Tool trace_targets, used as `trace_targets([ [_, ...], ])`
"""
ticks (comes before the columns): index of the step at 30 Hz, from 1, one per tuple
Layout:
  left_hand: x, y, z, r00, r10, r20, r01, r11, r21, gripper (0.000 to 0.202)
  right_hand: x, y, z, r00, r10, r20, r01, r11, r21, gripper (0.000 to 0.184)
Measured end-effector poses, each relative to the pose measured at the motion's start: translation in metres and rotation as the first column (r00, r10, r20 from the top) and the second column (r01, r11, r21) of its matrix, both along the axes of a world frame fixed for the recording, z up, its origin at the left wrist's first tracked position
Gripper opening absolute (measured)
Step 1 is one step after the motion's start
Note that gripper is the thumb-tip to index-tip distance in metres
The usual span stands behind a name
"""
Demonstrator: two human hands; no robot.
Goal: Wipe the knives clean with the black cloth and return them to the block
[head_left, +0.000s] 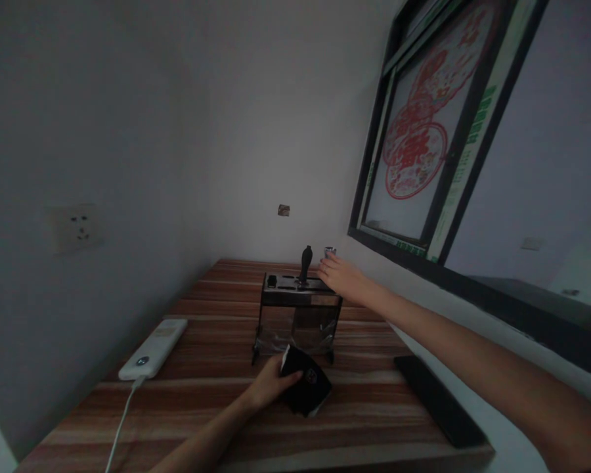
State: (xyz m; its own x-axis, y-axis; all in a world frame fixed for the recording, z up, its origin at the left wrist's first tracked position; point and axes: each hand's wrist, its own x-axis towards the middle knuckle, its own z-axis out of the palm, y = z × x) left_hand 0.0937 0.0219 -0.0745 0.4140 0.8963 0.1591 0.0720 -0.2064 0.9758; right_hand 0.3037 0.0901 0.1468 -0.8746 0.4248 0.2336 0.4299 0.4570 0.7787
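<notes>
My left hand [270, 384] is closed on a black folded cloth [306, 384] with a pale edge and a small round emblem, held low over the table. Just behind it stands a black rack [263, 328] with a slotted top and clear sides. A dark handle [306, 264] sticks up from the rack's top. My right hand [339, 274] is at the rack's top right corner, its fingers bent around a small silvery thing [329, 250]. Only the top of that thing shows, so its kind is unclear.
The wood-striped table [211, 394] reaches the walls. A white power bank [153, 349] with a cable [123, 424] lies at left. A flat black slab [440, 401] lies along the right edge. A dark-framed window [414, 131] is at right, a wall socket [76, 226] at left.
</notes>
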Motion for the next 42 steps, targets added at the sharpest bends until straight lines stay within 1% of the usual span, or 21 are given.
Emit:
trace_targets([
  [1, 0.0, 0.0, 0.001, 1.0, -0.003, 0.0, 0.003, 1.0, 0.0, 0.052, -0.001, 0.007, -0.002, 0.998, -0.016, 0.062, 0.015, 1.0, 0.022, 0.024],
  [3, 0.001, -0.001, 0.001, 1.0, -0.009, -0.003, 0.009, 1.0, -0.003, 0.051, -0.003, 0.019, -0.004, 0.991, -0.033, 0.128, 0.029, 0.999, 0.031, 0.023],
  [7, 0.001, -0.002, 0.001, 1.0, -0.008, -0.016, 0.008, 1.0, -0.01, 0.049, -0.012, 0.036, -0.004, 0.977, -0.058, 0.206, 0.06, 0.998, 0.0, 0.018],
  [10, 0.002, -0.002, 0.001, 1.0, -0.016, -0.021, 0.016, 1.0, -0.008, 0.049, -0.018, 0.046, -0.006, 0.959, -0.119, 0.257, 0.127, 0.992, -0.015, 0.015],
  [12, 0.002, -0.003, 0.002, 0.999, -0.03, -0.024, 0.03, 1.0, -0.009, 0.048, -0.021, 0.052, -0.008, 0.944, -0.159, 0.29, 0.171, 0.985, -0.016, 0.01],
  [13, 0.002, -0.003, 0.002, 0.999, -0.036, -0.025, 0.036, 0.999, -0.01, 0.048, -0.021, 0.055, -0.009, 0.936, -0.175, 0.305, 0.188, 0.982, -0.015, 0.012],
  [15, 0.002, -0.002, 0.002, 0.999, -0.046, -0.026, 0.046, 0.999, -0.008, 0.047, -0.02, 0.058, -0.009, 0.925, -0.195, 0.326, 0.209, 0.978, -0.008, 0.027],
  [16, 0.002, -0.002, 0.002, 0.998, -0.05, -0.026, 0.05, 0.999, -0.006, 0.046, -0.019, 0.059, -0.009, 0.922, -0.199, 0.333, 0.213, 0.977, -0.004, 0.032],
  [18, 0.002, -0.002, 0.002, 0.998, -0.055, -0.027, 0.055, 0.998, -0.002, 0.045, -0.015, 0.06, -0.008, 0.919, -0.2, 0.339, 0.211, 0.977, 0.005, 0.034],
  [20, 0.002, -0.002, 0.002, 0.998, -0.054, -0.03, 0.054, 0.999, 0.0, 0.044, -0.011, 0.059, -0.008, 0.923, -0.189, 0.334, 0.195, 0.981, 0.015, 0.03],
  [23, 0.002, -0.002, 0.003, 0.998, -0.043, -0.037, 0.044, 0.999, 0.012, 0.042, -0.007, 0.056, -0.009, 0.939, -0.15, 0.308, 0.147, 0.989, 0.034, 0.014],
  [24, 0.002, -0.002, 0.004, 0.998, -0.04, -0.04, 0.041, 0.999, 0.017, 0.041, -0.006, 0.055, -0.009, 0.945, -0.134, 0.298, 0.128, 0.991, 0.039, 0.012],
  [29, 0.001, -0.003, 0.004, 0.998, -0.043, -0.045, 0.044, 0.999, 0.029, 0.041, -0.002, 0.051, -0.009, 0.963, -0.046, 0.264, 0.033, 0.998, 0.056, 0.015],
  [34, 0.001, -0.002, 0.001, 0.998, -0.041, -0.048, 0.042, 0.999, 0.031, 0.042, 0.005, 0.049, -0.003, 0.958, 0.048, 0.284, -0.062, 0.997, 0.04, 0.018],
  [37, 0.002, -0.001, 0.0, 0.998, -0.037, -0.051, 0.038, 0.999, 0.029, 0.04, 0.01, 0.05, -0.001, 0.952, 0.083, 0.296, -0.095, 0.995, 0.029, 0.019],
  [42, 0.002, -0.001, -0.002, 0.998, -0.035, -0.05, 0.037, 0.999, 0.029, 0.044, 0.015, 0.054, 0.001, 0.944, 0.114, 0.311, -0.127, 0.992, 0.021, 0.02],
])
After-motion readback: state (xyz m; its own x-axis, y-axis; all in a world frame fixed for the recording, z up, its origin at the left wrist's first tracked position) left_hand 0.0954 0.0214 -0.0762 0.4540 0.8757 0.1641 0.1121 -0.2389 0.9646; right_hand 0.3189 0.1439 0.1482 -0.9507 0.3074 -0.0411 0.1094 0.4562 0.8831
